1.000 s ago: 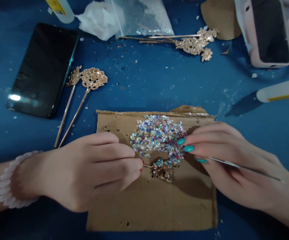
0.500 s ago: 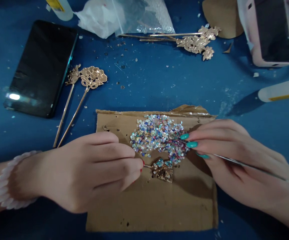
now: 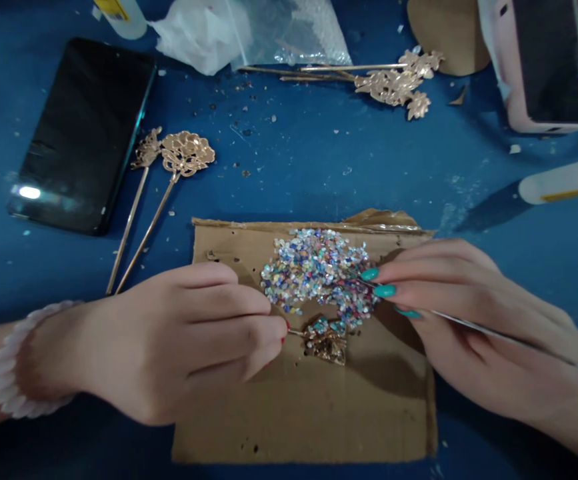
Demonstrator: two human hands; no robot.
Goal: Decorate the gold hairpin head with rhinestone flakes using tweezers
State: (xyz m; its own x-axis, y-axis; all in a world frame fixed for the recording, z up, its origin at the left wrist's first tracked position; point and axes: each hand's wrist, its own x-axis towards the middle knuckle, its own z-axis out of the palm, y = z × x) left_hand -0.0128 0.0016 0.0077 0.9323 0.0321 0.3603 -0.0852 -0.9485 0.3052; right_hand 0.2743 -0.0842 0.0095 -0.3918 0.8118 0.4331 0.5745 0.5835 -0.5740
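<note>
My left hand, with a pale bead bracelet at the wrist, pinches the thin stem of a gold hairpin. Blue-green chips cover the upper edge of its ornament, which is over the cardboard. My right hand is closed around a thin metal tool, whose tip reaches among the small shiny multicoloured chips. That pile lies on the cardboard just above the hairpin.
Two gold hairpins lie beside a black phone at the left. More gold hairpins, a plastic bag and a pink-edged device are at the back. A white bottle lies at the right.
</note>
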